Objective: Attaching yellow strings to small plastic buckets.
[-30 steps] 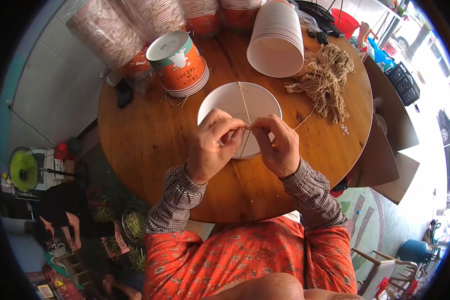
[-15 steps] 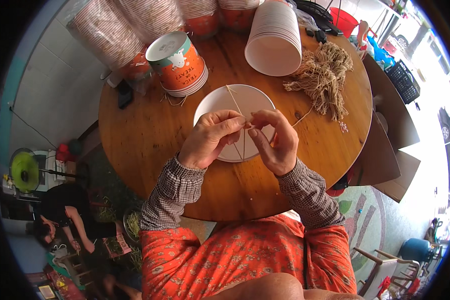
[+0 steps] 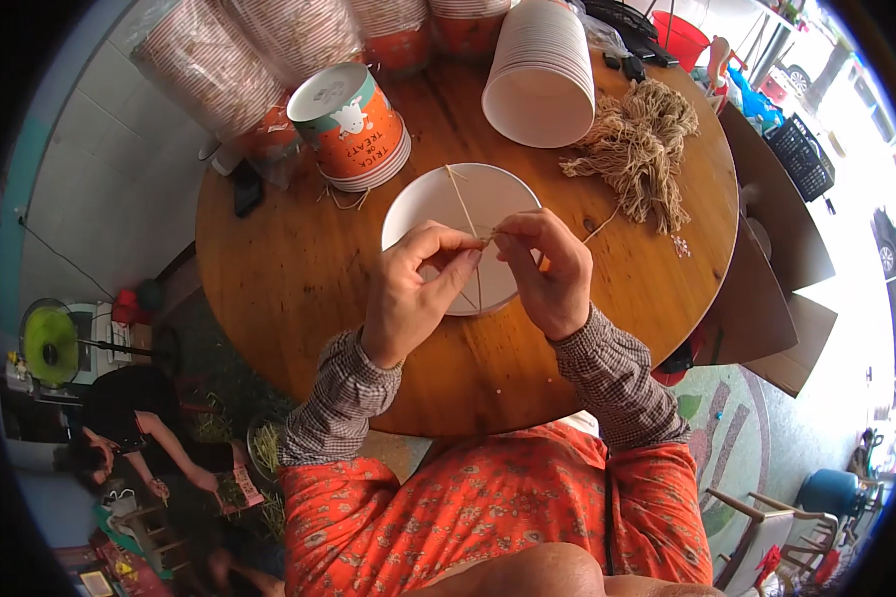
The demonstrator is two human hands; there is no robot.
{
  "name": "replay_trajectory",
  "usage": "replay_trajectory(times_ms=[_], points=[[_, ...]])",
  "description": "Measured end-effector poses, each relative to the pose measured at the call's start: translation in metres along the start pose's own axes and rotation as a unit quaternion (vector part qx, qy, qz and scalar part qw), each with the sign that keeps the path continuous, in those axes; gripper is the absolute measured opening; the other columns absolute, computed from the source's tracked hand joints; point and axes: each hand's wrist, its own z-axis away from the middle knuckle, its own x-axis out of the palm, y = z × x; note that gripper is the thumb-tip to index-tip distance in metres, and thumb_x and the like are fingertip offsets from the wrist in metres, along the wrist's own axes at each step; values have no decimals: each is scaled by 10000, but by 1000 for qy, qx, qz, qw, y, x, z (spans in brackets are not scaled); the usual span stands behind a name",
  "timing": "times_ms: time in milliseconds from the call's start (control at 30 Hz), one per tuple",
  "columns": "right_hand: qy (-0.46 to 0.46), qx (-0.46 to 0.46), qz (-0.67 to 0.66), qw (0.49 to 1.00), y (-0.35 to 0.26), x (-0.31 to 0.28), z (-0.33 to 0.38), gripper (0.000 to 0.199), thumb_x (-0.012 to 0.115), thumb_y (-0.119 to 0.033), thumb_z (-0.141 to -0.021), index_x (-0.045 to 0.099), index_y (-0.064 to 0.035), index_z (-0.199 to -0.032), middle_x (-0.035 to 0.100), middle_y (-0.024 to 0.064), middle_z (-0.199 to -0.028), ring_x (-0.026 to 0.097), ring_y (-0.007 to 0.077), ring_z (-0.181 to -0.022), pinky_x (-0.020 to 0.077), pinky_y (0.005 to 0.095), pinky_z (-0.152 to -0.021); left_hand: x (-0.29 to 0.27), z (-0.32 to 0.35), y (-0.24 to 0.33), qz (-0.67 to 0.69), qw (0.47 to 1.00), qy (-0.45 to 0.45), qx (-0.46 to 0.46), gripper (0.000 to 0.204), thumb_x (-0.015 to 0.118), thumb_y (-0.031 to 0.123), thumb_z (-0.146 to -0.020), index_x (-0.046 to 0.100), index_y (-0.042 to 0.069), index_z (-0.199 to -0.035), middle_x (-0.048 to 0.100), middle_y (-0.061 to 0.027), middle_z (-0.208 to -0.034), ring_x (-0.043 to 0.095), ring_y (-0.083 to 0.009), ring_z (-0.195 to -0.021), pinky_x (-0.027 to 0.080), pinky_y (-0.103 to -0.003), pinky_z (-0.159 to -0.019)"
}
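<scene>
In front of me stands a white paper bucket (image 3: 500,187), its open mouth facing up. A thin beige cord (image 3: 465,207) runs from its far rim across the opening to my fingers, and strands hang below them. Over the mouth, my left hand (image 3: 413,289) pinches the cord between thumb and forefinger. My right hand (image 3: 553,274) pinches it too, fingertips nearly touching the left ones. Whether the cord is knotted there is too small to tell. A tangled bundle of beige cords (image 3: 639,149) lies to the right of the bucket.
Upside-down orange and green printed buckets (image 3: 353,124) stand back left. A nested stack of white buckets (image 3: 538,95) lies behind. Plastic-wrapped bucket stacks (image 3: 204,70) line the far edge of the round wooden table (image 3: 299,269). A cardboard box (image 3: 752,289) stands right; another person (image 3: 134,423) sits lower left.
My left fingers have straightened and the wrist has dropped a little. My right fingers have closed into a tighter pinch on the cord. The bucket is nearly unmoved.
</scene>
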Motion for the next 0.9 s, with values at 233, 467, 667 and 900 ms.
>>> replay_trajectory(times_ms=[233,467,667,900], points=[[-58,-30,56,996,-7,-2,-13,132,655,4,-818,617,-24,-941,626,92,-848,649,221,-735,525,299,-633,2,17,3,-151,976,79,138,78,638,-27,-804,612,-1,-873,613,-85,-793,614,-194,-699,491,-284,-643],[-99,-71,198,972,-12,1,-28,81,648,-69,-815,595,-64,-877,622,77,-879,639,283,-762,525,358,-615,0,23,-6,-218,956,64,187,102,628,-20,-751,587,15,-838,607,-90,-779,591,-245,-723,475,-339,-691],[-140,-117,154,971,-11,2,-40,56,613,-20,-848,583,-33,-892,661,101,-947,662,291,-800,550,352,-673,-10,21,-14,-134,986,43,85,107,631,6,-793,606,3,-897,634,-86,-794,624,-209,-746,491,-316,-716],[-197,-126,146,961,-7,1,-47,110,629,-139,-850,583,-87,-935,620,93,-853,633,322,-753,519,400,-610,-4,-2,-10,60,998,20,-19,241,669,176,-902,620,-49,-972,679,-65,-808,656,-111,-764,519,-248,-683]])
